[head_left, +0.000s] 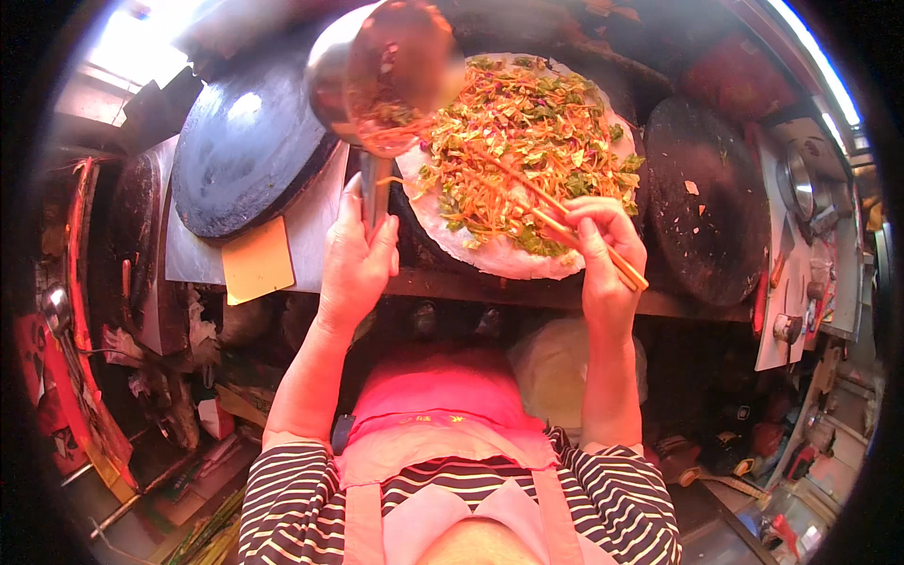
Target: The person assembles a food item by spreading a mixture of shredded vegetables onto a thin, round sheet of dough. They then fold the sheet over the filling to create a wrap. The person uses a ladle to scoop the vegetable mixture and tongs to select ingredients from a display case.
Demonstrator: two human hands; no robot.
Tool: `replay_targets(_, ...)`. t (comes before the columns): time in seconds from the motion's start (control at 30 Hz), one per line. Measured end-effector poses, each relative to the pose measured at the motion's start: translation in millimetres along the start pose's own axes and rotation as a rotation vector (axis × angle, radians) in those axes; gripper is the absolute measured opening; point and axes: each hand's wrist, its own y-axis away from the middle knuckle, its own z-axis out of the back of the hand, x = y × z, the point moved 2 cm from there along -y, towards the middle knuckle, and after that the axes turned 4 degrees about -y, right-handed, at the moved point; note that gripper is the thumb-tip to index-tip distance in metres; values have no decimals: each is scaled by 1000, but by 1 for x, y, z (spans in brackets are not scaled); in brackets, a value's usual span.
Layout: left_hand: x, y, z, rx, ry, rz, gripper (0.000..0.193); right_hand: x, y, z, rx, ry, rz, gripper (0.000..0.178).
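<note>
My left hand (358,252) is closed around the handle of a shiny metal saucepan (331,83), which is tilted over the left side of a pale round crepe (532,266). Shredded vegetables cling inside the pan, and part of its interior is blurred. A thick layer of chopped greens and orange shreds (527,132) covers most of the crepe, leaving a white rim at its near edge. My right hand (607,250) grips a pair of wooden chopsticks (548,201), their tips among the vegetables near the middle.
A dark round griddle plate (250,141) stands at the left above a yellow card (259,262). To the right, another dark griddle (706,207) carries a few crumbs. A metal bowl (800,181) lies at the far right, and a ladle (56,309) at the far left.
</note>
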Motion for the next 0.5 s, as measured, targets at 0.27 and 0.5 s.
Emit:
replay_targets(0.27,25,-3,8,-65,-122,39,41,-3,1,-10,-4,184,47,9)
replay_targets(0.5,40,-31,1,-106,-474,-151,47,-1,-14,-18,-8,275,108,7)
